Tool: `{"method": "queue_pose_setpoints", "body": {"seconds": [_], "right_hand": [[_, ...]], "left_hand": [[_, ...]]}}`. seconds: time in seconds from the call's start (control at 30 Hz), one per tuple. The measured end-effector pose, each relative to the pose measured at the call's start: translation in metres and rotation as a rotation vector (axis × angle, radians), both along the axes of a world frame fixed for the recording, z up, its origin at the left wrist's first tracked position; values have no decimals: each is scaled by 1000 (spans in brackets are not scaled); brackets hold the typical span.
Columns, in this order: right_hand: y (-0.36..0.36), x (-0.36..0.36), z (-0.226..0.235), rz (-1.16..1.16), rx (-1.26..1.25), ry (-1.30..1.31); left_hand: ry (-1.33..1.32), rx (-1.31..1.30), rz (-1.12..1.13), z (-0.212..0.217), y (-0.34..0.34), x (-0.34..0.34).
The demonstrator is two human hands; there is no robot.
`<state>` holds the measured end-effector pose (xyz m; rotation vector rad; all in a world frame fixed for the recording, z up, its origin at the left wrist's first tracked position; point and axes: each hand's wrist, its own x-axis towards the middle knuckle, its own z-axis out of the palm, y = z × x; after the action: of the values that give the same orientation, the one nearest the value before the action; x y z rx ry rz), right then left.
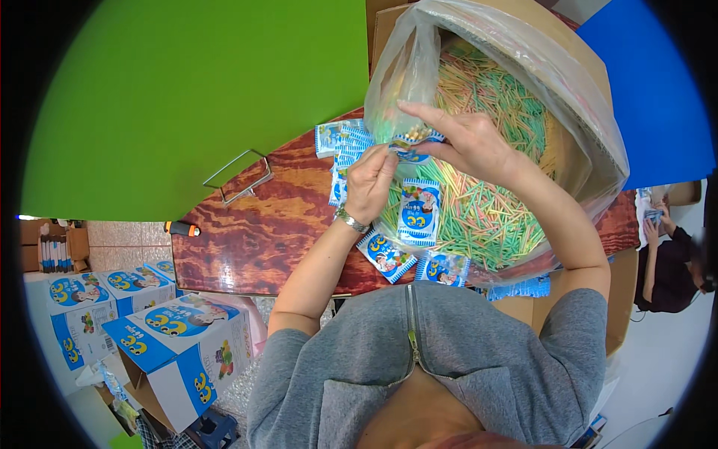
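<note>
— What does the person wear?

— A grey top with short sleeves. The fabric looks soft, like a sweatshirt. The sleeves end above the elbows, so both forearms are bare.

— Is there a zipper?

— Yes, a metal zipper (410, 322) runs down the middle of the chest. It is open at the lower part, where the two sides spread apart.

— Anything on the hands?

— The left hand (370, 183) has a silver metal watch band (351, 220) at the wrist. The right hand (467, 138) wears nothing that I can see, no ring and no band.
</note>
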<state>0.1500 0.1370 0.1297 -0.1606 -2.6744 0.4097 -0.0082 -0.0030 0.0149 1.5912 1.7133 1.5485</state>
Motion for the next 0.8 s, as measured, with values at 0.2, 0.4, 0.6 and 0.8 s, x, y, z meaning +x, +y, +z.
{"method": "queue_pose_setpoints", "body": {"seconds": [0.2,0.4,0.6,0.8], "right_hand": [[-12,-2,-26,112,48,125],[-22,8,-37,-65,-412,-67],[-20,26,-82,-63,95,-424],[-17,24,-104,-161,-1,-420]], "left_hand": [[-461,-86,-100,4,-20,-3],[-570,4,-102,0,-46,-14],[-428,-207,-78,-34,-87,-39],[58,-236,224,-67,-89,-30]]}}
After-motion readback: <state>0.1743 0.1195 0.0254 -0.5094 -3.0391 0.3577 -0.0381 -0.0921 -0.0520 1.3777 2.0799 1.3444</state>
